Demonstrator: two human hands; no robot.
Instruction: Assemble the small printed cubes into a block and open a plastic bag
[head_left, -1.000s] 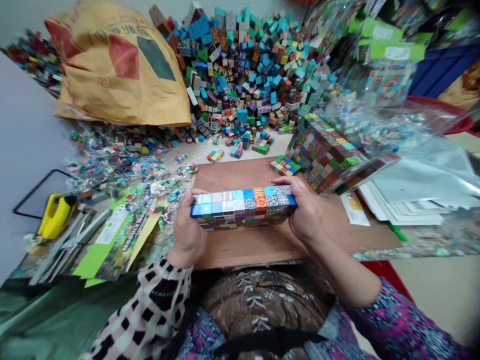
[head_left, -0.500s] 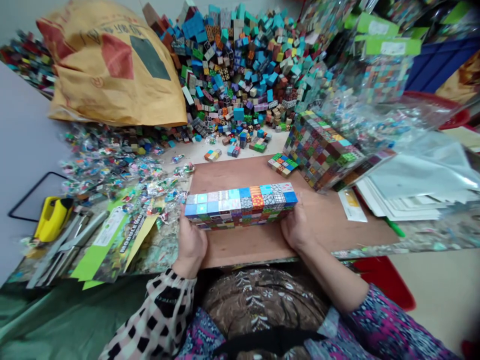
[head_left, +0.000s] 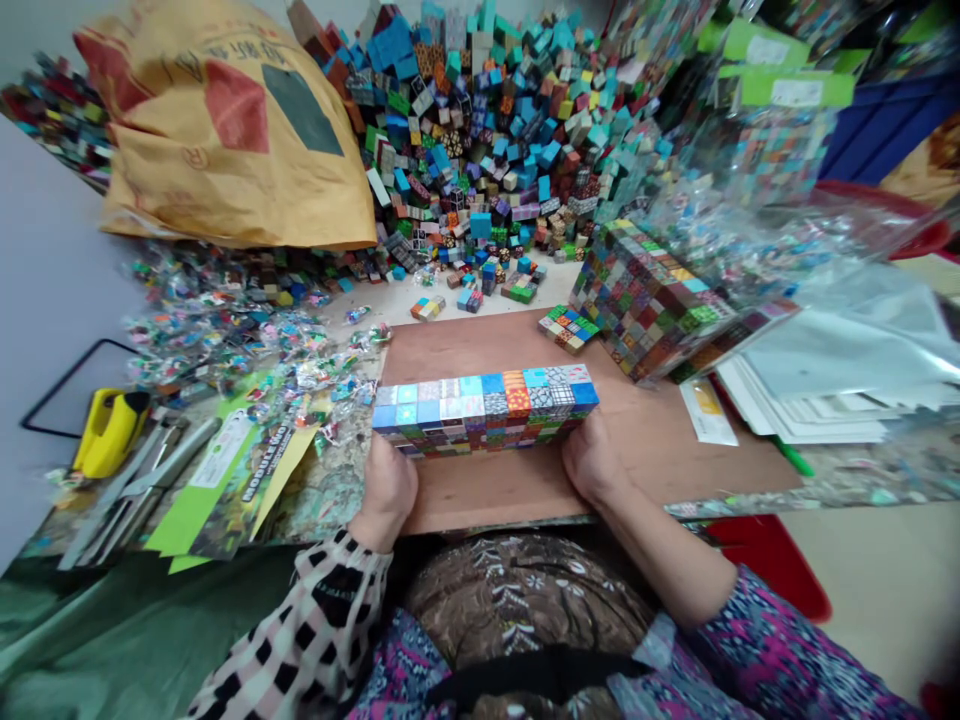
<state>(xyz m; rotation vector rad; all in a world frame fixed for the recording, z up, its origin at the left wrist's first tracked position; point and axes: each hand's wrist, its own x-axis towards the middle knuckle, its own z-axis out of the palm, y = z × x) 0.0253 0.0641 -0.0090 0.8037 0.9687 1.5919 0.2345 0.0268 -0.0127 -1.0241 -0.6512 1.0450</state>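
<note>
Between my two hands is a long block of small patterned cubes [head_left: 484, 405], its top two rows of cubes in blue, white, grey and orange. My left hand [head_left: 390, 485] grips its left end, and my right hand [head_left: 592, 462] grips the right end; most fingers are hidden behind it. Under it lies a brown wooden board [head_left: 480, 490]. A small flat cluster of cubes [head_left: 568, 328] rests at the board's back edge. Right of that stands a larger slab of cubes [head_left: 645, 300], tilted.
Loose cubes [head_left: 480, 150] are heaped at the back, beside a yellow sack [head_left: 232, 150]. Small wrapped pieces [head_left: 262, 320] cover the left. A yellow tool [head_left: 111, 432], a stapler-like metal tool [head_left: 142, 480] and green cards [head_left: 202, 480] lie front left. Plastic sleeves [head_left: 847, 340] are stacked right.
The whole scene shifts slightly in view, as the head moves. Both hands keep hold of the block, which stays in nearly the same place over the board.
</note>
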